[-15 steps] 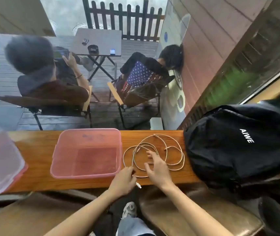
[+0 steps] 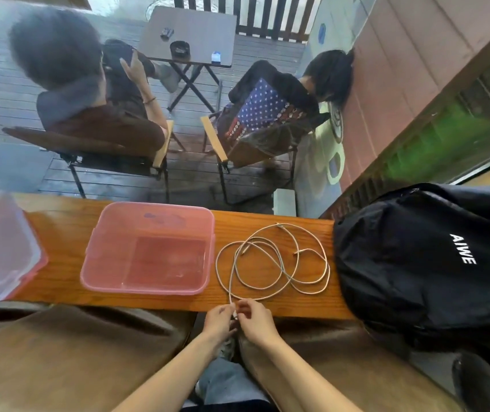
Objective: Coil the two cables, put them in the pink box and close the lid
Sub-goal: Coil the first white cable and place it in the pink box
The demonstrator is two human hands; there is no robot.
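- Both hands are pulling back to the near edge now: left hand (image 2: 218, 318) and right hand (image 2: 254, 318) pinching one cable end (image 2: 234, 315).
- Two cables (image 2: 273, 260) are lying loose right of the pink box (image 2: 148, 289), so coiling is only starting.

Both bare forearms enter from the bottom centre of the frame and converge toward the lower middle. The left hand (image 2: 218, 319) and right hand (image 2: 255, 318) sit side by side, nearly touching, fingers curled inward. Between their fingertips they pinch the end of a thin pale cable (image 2: 273, 263).
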